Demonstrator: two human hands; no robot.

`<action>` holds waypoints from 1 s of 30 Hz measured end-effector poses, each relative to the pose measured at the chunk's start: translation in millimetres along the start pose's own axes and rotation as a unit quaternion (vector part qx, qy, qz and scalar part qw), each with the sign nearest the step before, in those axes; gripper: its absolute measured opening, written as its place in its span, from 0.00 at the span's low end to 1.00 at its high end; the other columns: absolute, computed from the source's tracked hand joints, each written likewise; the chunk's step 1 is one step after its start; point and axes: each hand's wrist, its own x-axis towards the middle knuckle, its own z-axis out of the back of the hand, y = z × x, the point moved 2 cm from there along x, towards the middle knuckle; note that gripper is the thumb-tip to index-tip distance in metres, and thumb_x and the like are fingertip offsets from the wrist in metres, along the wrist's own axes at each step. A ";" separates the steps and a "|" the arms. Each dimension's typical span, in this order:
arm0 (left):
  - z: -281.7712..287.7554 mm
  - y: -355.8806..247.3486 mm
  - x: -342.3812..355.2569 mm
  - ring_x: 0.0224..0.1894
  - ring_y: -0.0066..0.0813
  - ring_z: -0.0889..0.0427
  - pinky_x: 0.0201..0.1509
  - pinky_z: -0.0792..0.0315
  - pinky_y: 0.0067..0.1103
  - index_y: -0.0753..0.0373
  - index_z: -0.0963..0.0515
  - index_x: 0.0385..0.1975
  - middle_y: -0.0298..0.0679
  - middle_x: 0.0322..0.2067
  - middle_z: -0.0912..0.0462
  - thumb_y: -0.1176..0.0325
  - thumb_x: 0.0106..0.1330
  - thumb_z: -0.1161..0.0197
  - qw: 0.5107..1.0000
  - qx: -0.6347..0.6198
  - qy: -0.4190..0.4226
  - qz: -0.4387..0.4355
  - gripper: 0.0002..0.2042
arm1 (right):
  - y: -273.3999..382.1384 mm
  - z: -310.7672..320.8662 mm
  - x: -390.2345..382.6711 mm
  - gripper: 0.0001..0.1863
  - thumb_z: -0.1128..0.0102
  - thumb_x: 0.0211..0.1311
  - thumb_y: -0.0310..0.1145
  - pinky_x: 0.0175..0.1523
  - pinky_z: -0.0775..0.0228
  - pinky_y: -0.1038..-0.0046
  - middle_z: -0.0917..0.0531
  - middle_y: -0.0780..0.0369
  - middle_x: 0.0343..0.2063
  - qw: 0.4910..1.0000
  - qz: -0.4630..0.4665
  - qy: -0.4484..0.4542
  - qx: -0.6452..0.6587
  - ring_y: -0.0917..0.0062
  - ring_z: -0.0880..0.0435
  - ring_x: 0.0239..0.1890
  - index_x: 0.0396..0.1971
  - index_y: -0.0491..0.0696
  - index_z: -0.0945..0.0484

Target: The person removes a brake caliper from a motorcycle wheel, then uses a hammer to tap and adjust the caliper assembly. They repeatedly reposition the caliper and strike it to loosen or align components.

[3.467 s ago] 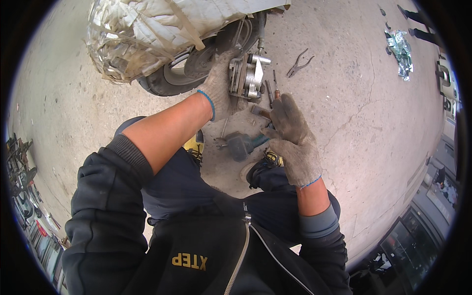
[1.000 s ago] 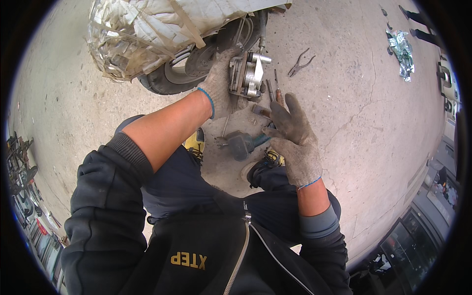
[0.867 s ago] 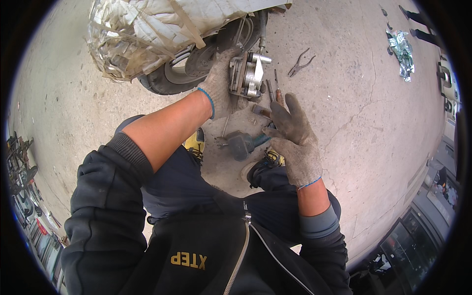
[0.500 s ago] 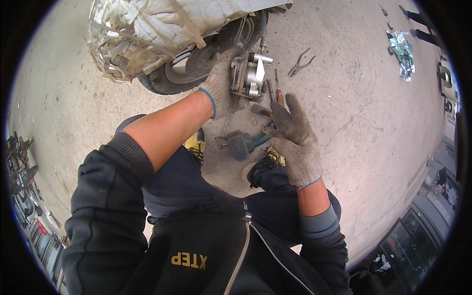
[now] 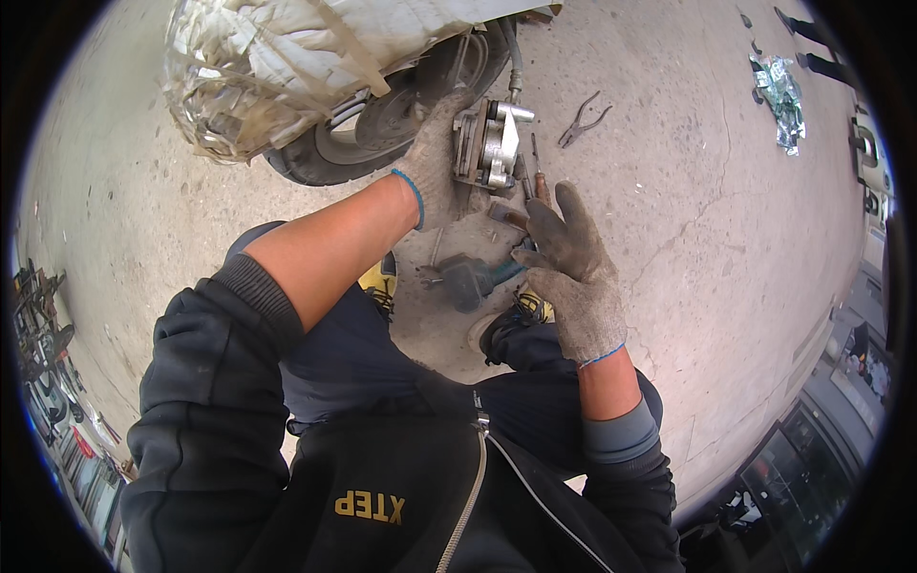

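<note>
My left hand (image 5: 432, 158), in a soiled knit glove with a blue cuff, is closed on a silver metal brake caliper (image 5: 495, 143) with a hose (image 5: 516, 67) above it, beside a wheel (image 5: 320, 162). My right hand (image 5: 564, 267), also gloved, has fingers apart and holds nothing, low and right of the caliper. Around its fingertips lie a screwdriver (image 5: 541, 186), a metal bar (image 5: 525, 183) and a brown-and-metal piece (image 5: 508, 215). A teal and dark power tool (image 5: 458, 282) rests between my feet, and pliers (image 5: 581, 124) lie up to the right.
The vehicle is wrapped in torn white and clear covering (image 5: 258, 76). Crumpled foil (image 5: 778, 100) is at the upper right, near another person's dark-clothed legs (image 5: 821, 67). Metal parts and tools (image 5: 48, 344) line the left edge, and a dark cabinet-like object (image 5: 783, 468) stands at the lower right.
My left hand and the caliper have shifted slightly right and up. My right hand stays in almost the same place, fingers apart.
</note>
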 end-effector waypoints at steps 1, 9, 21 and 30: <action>0.0 0.4 0.5 0.32 0.45 0.09 0.21 0.26 0.25 0.46 0.19 0.52 0.49 0.36 0.10 0.25 0.70 0.46 1.000 -0.007 0.002 0.004 0.31 | 0.6 -0.1 0.0 0.52 0.43 0.59 0.08 0.65 0.24 0.68 0.31 0.48 0.76 1.000 0.000 -0.001 -0.002 0.64 0.29 0.76 0.85 0.44 0.49; -0.4 2.3 2.8 0.32 0.45 0.10 0.23 0.24 0.27 0.47 0.18 0.51 0.49 0.37 0.10 0.26 0.70 0.46 1.000 -0.013 -0.006 -0.010 0.31 | 0.6 4.4 -4.9 0.50 0.45 0.60 0.07 0.65 0.22 0.69 0.29 0.48 0.75 1.000 0.009 -0.006 -0.002 0.66 0.24 0.72 0.84 0.44 0.47; 8.6 -5.5 1.2 0.47 0.55 0.09 0.44 0.11 0.45 0.58 0.18 0.57 0.53 0.46 0.11 0.31 0.76 0.52 0.995 -0.038 0.087 0.037 0.34 | -5.9 88.0 33.2 0.40 0.33 0.66 0.45 0.66 0.21 0.54 0.19 0.42 0.65 0.696 -0.149 -0.181 -0.679 0.50 0.14 0.63 0.75 0.43 0.30; 8.4 -7.9 -4.4 0.63 0.50 0.18 0.59 0.18 0.53 0.51 0.29 0.70 0.45 0.64 0.21 0.40 0.82 0.54 1.000 0.022 -0.003 -0.012 0.28 | -111.0 155.2 48.1 0.23 0.31 0.60 0.39 0.64 0.19 0.54 0.13 0.49 0.58 0.645 -0.335 -0.035 -0.686 0.52 0.13 0.60 0.55 0.47 0.13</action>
